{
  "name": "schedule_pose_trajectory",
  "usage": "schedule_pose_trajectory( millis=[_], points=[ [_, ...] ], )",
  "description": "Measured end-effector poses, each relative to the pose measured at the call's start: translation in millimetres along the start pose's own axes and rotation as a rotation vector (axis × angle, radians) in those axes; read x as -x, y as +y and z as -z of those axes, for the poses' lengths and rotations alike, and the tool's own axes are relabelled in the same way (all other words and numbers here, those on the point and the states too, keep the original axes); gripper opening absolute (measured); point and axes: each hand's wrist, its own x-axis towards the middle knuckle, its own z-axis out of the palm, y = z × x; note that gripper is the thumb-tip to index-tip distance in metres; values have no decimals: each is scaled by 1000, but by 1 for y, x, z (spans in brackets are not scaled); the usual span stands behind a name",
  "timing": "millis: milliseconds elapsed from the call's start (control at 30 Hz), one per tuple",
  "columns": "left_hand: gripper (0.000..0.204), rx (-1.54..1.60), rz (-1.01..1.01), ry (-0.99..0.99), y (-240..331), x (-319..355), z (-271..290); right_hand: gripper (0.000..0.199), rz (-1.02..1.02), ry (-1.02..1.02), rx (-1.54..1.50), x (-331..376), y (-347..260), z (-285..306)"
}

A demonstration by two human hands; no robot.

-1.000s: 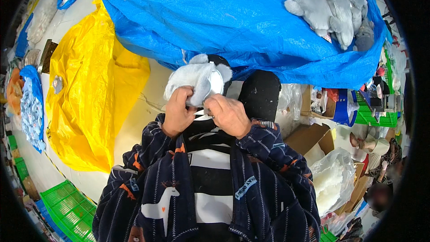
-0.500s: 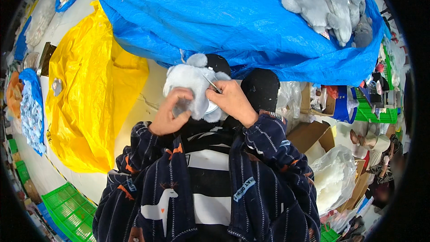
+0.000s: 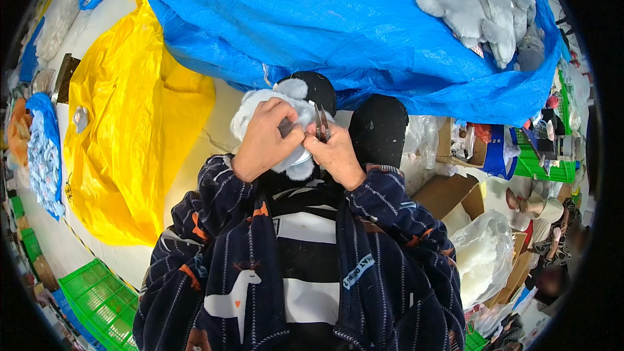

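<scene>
A pale grey plush toy [image 3: 248, 112] with rounded ears lies across my lap. My left hand [image 3: 268, 140] rests over it, fingers curled and thumb pinched against the plush. In my right hand [image 3: 338, 159] is a pair of small metal thread snips [image 3: 322, 121], its two blades pointing up and away from me. Both thumbs nearly meet over the toy, and whatever is between my left fingertips is too small to make out.
Ahead spreads a large blue sheet [image 3: 312, 32] with several grey plush pieces [image 3: 455, 3] at its far right. A yellow sack [image 3: 123, 143] lies to the left. Green crates [image 3: 97, 302], a cardboard box [image 3: 448, 192] and a clear bag of white stuffing [image 3: 484, 257] stand around me.
My left hand has moved right and up over the toy, toward my right hand. The snips have turned more upright, and both blades now show.
</scene>
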Motion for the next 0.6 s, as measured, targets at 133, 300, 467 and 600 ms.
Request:
schedule_pose_trajectory(
  millis=[133,300,467,600],
  points=[
    [10,-113,94,42,-24,7,4,11,93,126,100,11,-9,1],
    [8,28,150,53,-28,18,6,10,220,46,85,21,-9,-4],
    [13,76,170,48,-25,18,7,11,218,-55,97,26,-20,2],
    [20,75,60,76,-29,21,0,20,-66,-38,46,20,-30,7]
  ],
)
